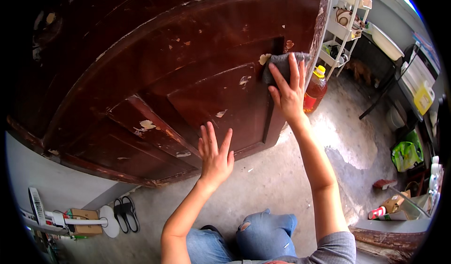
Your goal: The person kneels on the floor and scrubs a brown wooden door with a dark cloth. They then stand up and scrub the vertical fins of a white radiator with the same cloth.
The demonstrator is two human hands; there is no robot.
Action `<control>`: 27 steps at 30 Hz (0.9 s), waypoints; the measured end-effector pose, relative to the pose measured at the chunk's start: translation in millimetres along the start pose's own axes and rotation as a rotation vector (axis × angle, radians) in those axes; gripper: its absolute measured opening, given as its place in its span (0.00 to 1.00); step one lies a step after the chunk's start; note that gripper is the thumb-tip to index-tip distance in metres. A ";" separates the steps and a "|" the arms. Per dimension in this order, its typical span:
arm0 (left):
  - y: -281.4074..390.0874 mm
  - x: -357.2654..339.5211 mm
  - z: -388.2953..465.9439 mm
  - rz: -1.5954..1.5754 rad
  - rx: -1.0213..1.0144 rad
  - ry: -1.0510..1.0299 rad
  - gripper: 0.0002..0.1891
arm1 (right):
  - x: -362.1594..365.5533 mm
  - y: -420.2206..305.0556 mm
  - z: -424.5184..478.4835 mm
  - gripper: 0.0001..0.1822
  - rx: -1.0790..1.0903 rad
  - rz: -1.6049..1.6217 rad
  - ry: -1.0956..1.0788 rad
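A dark red-brown wooden panel door [218, 91] with chipped, peeling paint fills the upper part of the view. My right hand [290, 91] presses a grey cloth [282, 66] flat against the door near its right edge, with the fingers spread over the cloth. Lower and to the left, my left hand [215, 154] has its fingers apart and holds nothing; it is at the lower panels, and whether the fingertips touch the wood I cannot tell. Pale bare patches show around both hands, one of them just left of the cloth.
Beyond the door's right edge stand a yellow-capped oil bottle [316, 89] and a white shelf rack [343, 28]. Farther right are a table with a yellow jug [424, 97] and a green bag [407, 154]. Black slippers [127, 214] and a white fan [110, 221] are at lower left.
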State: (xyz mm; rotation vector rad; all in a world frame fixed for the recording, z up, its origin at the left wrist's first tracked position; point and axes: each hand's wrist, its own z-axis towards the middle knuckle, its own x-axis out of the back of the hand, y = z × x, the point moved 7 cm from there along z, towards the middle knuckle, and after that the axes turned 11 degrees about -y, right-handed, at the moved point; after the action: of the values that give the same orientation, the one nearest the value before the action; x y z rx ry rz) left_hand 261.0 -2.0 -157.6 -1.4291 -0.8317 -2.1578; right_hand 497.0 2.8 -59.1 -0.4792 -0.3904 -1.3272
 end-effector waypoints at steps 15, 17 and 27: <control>-5.6 -4.7 0.5 0.007 0.039 -0.026 0.43 | -67.7 11.3 -110.9 0.30 -0.062 -0.095 -0.121; -5.6 -5.0 0.3 0.007 0.041 -0.020 0.43 | -62.0 14.7 -97.2 0.30 -0.037 -0.129 -0.114; -2.1 -4.0 0.8 0.015 0.027 0.004 0.42 | 4.1 -2.8 13.4 0.30 -0.015 0.006 0.068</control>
State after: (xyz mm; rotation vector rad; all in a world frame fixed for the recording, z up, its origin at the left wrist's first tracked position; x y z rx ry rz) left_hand 261.8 0.2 -161.6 -1.4129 -0.8424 -2.1296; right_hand 495.1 6.1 -45.3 -0.4467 -0.3227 -1.3383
